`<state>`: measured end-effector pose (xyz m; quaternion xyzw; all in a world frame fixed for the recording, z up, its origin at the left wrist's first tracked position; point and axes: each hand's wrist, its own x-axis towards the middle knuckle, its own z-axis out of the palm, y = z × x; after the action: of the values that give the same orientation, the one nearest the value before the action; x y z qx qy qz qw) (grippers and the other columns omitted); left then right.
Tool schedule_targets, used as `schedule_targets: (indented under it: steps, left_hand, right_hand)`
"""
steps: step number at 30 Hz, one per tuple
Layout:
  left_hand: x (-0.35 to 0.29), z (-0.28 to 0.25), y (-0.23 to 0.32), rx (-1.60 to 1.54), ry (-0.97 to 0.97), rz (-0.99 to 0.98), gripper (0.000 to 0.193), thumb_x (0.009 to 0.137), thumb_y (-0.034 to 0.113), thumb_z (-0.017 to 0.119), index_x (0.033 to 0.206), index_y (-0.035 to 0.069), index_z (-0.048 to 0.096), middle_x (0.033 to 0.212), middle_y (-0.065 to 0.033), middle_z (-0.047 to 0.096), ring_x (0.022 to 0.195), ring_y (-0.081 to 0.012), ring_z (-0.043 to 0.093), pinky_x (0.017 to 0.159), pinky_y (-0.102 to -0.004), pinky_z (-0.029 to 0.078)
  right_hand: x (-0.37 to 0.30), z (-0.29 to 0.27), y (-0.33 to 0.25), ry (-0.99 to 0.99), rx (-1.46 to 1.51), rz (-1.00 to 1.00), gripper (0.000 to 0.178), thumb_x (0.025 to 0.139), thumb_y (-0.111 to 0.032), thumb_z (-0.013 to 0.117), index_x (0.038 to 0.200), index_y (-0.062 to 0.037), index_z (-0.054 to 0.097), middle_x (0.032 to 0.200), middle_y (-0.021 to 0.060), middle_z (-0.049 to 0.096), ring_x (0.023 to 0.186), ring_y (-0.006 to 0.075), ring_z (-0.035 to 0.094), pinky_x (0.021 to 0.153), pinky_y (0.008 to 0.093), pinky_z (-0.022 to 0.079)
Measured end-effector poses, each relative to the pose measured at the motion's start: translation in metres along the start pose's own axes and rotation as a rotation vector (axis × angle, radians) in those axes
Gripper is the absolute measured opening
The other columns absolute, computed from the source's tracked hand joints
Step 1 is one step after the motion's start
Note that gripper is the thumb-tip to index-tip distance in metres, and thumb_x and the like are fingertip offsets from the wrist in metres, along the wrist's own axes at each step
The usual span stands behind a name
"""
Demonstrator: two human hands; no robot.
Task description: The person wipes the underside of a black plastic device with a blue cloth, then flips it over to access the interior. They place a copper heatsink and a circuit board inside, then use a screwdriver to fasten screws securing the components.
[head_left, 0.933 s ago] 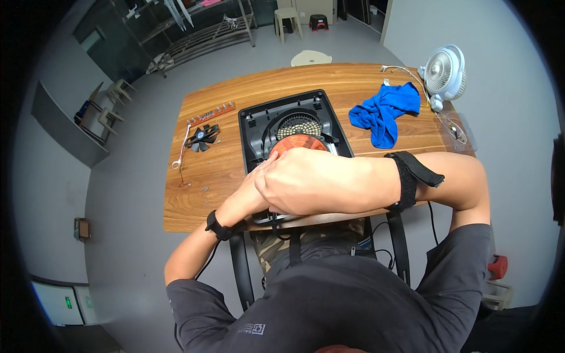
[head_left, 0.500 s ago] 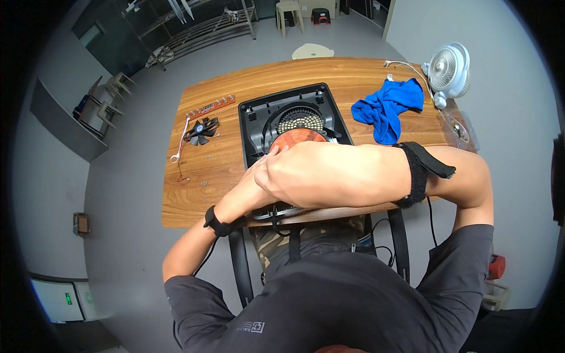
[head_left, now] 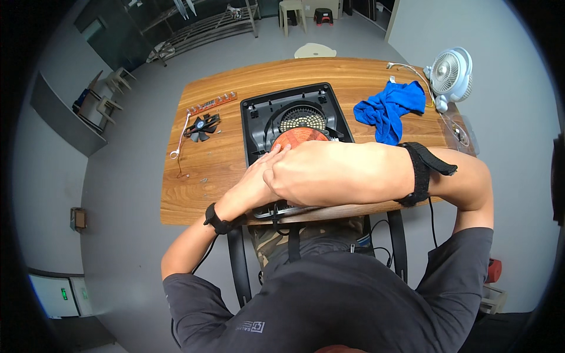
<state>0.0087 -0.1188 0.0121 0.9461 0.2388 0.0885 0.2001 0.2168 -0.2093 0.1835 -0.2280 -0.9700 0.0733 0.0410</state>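
An opened black induction cooker housing lies on the table before me, with a copper coil inside it. My left hand reaches in from the left, fingertips stretched out over the coil's near left edge. Across it lies my right hand, its fingers curled and mostly turned from view. What the right hand holds, if anything, is hidden. The hands and right forearm cover the near part of the housing.
A small black cooling fan and an orange circuit board with a white cable lie left on the wooden table. To the right are a crumpled blue cloth, a white desk fan and a clear plastic tray.
My hands have barely moved and stay crossed over the coil. The whole view has shifted slightly.
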Motion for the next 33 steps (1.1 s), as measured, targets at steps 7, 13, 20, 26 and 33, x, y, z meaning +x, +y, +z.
schedule_targets:
  steps: [7,13,20,26,33]
  left_hand:
    - [0.011,-0.025,0.022,-0.162,-0.092,-0.019,0.091,0.081,0.041,0.084,0.155,0.005,0.045,0.161,-0.0251,0.042,0.148,-0.0449,0.039,0.124,-0.0485,0.033]
    - [0.001,0.002,0.000,0.022,0.015,-0.004,0.093,0.082,0.044,0.082,0.155,0.002,0.044,0.161,-0.0251,0.042,0.149,-0.0446,0.039,0.124,-0.0489,0.033]
    - [0.001,-0.005,0.007,-0.066,0.008,-0.048,0.090,0.085,0.045,0.080,0.155,0.002,0.044,0.161,-0.0270,0.041,0.150,-0.0457,0.037,0.124,-0.0490,0.032]
    - [-0.012,0.008,-0.011,0.058,0.007,0.003,0.085,0.085,0.044,0.078,0.155,0.007,0.047,0.162,-0.0264,0.040,0.150,-0.0452,0.037,0.125,-0.0484,0.031]
    - [0.006,-0.004,0.006,-0.097,0.024,-0.023,0.077,0.085,0.043,0.078,0.147,0.005,0.054,0.155,-0.0250,0.049,0.146,-0.0449,0.041,0.123,-0.0486,0.034]
  right_hand:
    - [0.008,-0.015,-0.004,-0.039,-0.055,0.119,0.027,0.089,-0.011,0.064,0.107,0.0079,0.059,0.092,0.0200,0.068,0.087,0.0315,0.072,0.079,0.0382,0.057]
    - [0.002,-0.008,-0.004,-0.051,-0.047,0.109,0.026,0.090,-0.012,0.064,0.109,0.0059,0.059,0.095,0.0193,0.068,0.085,0.0322,0.072,0.078,0.0377,0.057]
    - [0.006,-0.017,-0.006,-0.135,0.006,0.063,0.026,0.090,-0.011,0.064,0.107,0.0075,0.059,0.095,0.0201,0.070,0.087,0.0322,0.072,0.081,0.0385,0.057]
    - [0.002,-0.005,-0.003,0.053,0.105,0.020,0.028,0.088,-0.013,0.067,0.104,0.0079,0.060,0.093,0.0205,0.072,0.088,0.0334,0.073,0.080,0.0392,0.057]
    - [0.003,-0.021,-0.006,-0.050,0.099,0.013,0.021,0.088,-0.013,0.065,0.097,0.0054,0.062,0.084,0.0197,0.069,0.083,0.0336,0.071,0.078,0.0411,0.056]
